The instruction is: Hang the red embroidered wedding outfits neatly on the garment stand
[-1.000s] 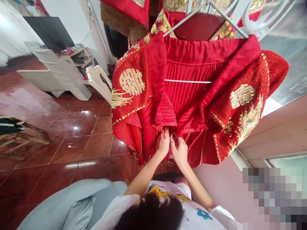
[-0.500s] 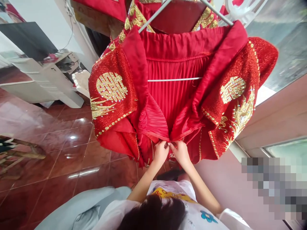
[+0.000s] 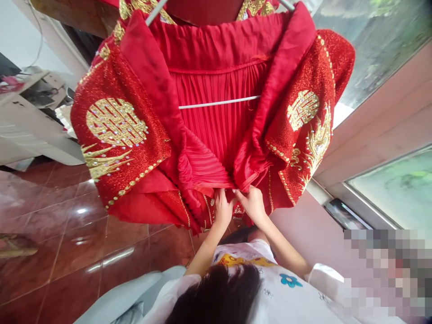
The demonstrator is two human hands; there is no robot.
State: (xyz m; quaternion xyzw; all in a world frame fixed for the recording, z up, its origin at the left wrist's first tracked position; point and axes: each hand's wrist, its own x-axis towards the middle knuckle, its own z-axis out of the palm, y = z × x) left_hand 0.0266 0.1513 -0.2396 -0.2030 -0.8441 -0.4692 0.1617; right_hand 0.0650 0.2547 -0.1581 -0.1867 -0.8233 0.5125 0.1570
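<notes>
A red garment (image 3: 219, 49) with a pleated inside and glittery panels with gold embroidery hangs in front of me on a white hanger (image 3: 219, 103). At its lower middle, my left hand (image 3: 223, 208) grips the red edge, its fingertips partly hidden under the cloth. Close beside it, my right hand (image 3: 252, 203) pinches the same edge between thumb and fingers. A gold round emblem (image 3: 116, 121) sits on the left panel, and a similar smaller-looking emblem (image 3: 303, 109) is on the right panel. Gold beaded trim runs along the panel edges.
Behind the garment hangs more red cloth with gold embroidery (image 3: 145, 5). A white desk (image 3: 37, 130) stands at the left on the red tiled floor (image 3: 77, 243). To the right are a window (image 3: 398, 175) and a phone-like dark object (image 3: 347, 215) on the ledge.
The view has shifted, so the garment appears lower-left to higher and nearer. My hands, which were together at the edge, are now slightly apart, still gripping the cloth.
</notes>
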